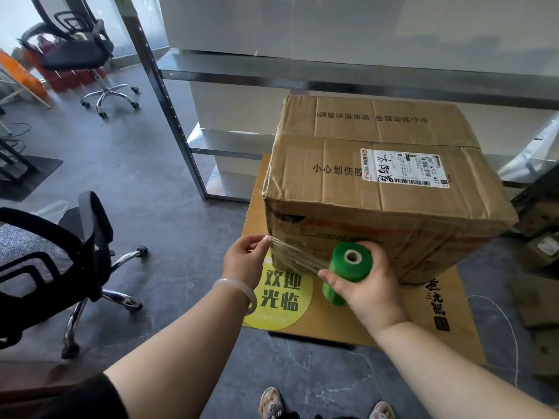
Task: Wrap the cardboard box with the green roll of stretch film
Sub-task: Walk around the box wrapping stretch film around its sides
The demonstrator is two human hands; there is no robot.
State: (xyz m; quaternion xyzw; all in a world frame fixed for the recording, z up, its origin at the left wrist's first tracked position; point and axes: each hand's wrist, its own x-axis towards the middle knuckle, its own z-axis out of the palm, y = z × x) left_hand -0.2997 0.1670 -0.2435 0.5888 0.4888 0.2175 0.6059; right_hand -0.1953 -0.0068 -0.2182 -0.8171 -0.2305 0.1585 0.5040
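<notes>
A large brown cardboard box [378, 189] with a white shipping label stands on a flat cardboard sheet [423, 313] on the floor. My right hand [372, 285] grips the green roll of stretch film [344, 267] just in front of the box's near face, low down. A strip of clear film [295, 258] runs from the roll to my left hand [245, 258], which pinches the film's free end by the box's lower left corner.
A black mesh office chair [45, 261] stands close on my left, and another chair [81, 52] sits at the far left. A metal shelf rack [169, 101] rises behind the box. Flattened cartons [541, 255] lie on the right. My slippered feet [270, 403] are at the bottom edge.
</notes>
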